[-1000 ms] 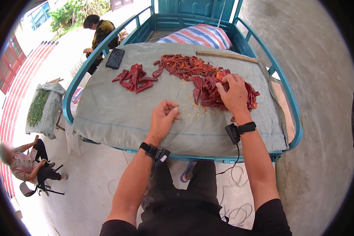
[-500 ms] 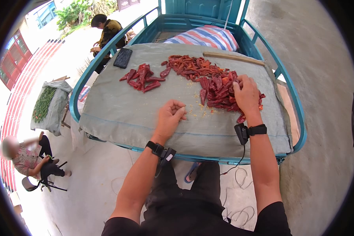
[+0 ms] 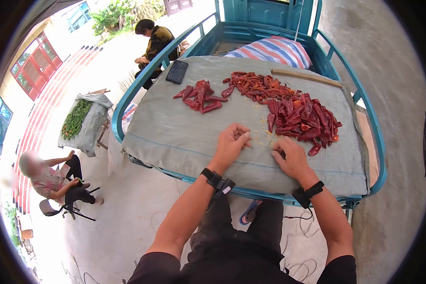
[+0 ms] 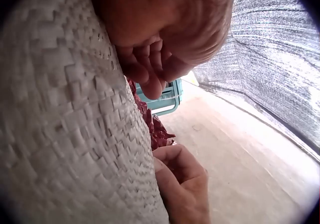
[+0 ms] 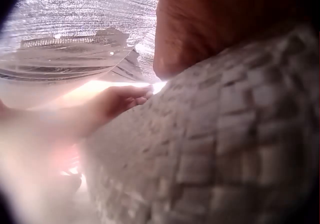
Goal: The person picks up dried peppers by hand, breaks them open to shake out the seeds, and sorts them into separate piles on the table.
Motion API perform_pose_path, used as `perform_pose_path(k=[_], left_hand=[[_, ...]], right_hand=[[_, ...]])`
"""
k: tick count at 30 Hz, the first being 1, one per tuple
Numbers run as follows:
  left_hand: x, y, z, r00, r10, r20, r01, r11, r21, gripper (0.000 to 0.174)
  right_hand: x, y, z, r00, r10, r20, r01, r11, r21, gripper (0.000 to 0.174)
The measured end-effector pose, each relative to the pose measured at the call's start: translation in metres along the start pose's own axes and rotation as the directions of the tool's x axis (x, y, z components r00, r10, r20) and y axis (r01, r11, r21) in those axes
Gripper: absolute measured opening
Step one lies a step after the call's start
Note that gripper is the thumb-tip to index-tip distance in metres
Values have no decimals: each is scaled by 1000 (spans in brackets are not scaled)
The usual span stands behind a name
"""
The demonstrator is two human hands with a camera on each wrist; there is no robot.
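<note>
Red dried chilies lie on a grey woven cloth [image 3: 170, 137]. The larger heap of whole dark red chilies [image 3: 307, 118] is at the right, beside a spread of smaller, shrivelled orange-red chilies [image 3: 258, 86]. Several more chilies [image 3: 202, 97] lie in a small pile at the left. My left hand [image 3: 231, 146] rests near the middle of the cloth, fingers loosely bent, with nothing visible in them. My right hand [image 3: 291, 158] lies on the cloth at the near side of the heap, fingers loosely curled and apart from the chilies. Pale seeds [image 3: 265, 137] are scattered between the hands.
The cloth covers the bed of a teal cart with metal rails [image 3: 369, 128]. On it lie a black phone [image 3: 176, 72] and a wooden strip [image 3: 307, 78]. Behind is a striped bag [image 3: 274, 52]. Two seated people are at the left, with green peppers [image 3: 77, 118] on a stand.
My right hand has left the chili heap and come back toward me, beside the left hand. The left hand has stayed in much the same place on the cloth. The head view has shifted left.
</note>
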State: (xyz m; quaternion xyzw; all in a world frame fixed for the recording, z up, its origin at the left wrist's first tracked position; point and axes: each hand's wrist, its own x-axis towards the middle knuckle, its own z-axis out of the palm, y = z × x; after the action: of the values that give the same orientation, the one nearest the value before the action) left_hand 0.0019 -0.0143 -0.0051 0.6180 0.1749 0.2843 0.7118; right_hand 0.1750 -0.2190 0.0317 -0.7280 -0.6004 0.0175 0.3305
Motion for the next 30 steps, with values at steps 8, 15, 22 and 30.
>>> perform_pose_path(k=[8, 15, 22, 30], left_hand=[[38, 50, -56, 982, 79, -174, -10, 931, 364, 24], [122, 87, -146, 811, 500, -304, 76, 424, 902, 64], [167, 77, -156, 942, 118, -315, 287, 208, 935, 101], [187, 56, -170, 973, -54, -224, 228, 117, 966, 72]], right_hand=[[-3, 1, 2, 999, -16, -28, 15, 999, -31, 17], [-2, -1, 3, 999, -4, -43, 1, 999, -49, 16], [-1, -1, 3, 998, -20, -68, 16, 998, -60, 15], [0, 4, 6, 996, -22, -83, 20, 999, -27, 12]])
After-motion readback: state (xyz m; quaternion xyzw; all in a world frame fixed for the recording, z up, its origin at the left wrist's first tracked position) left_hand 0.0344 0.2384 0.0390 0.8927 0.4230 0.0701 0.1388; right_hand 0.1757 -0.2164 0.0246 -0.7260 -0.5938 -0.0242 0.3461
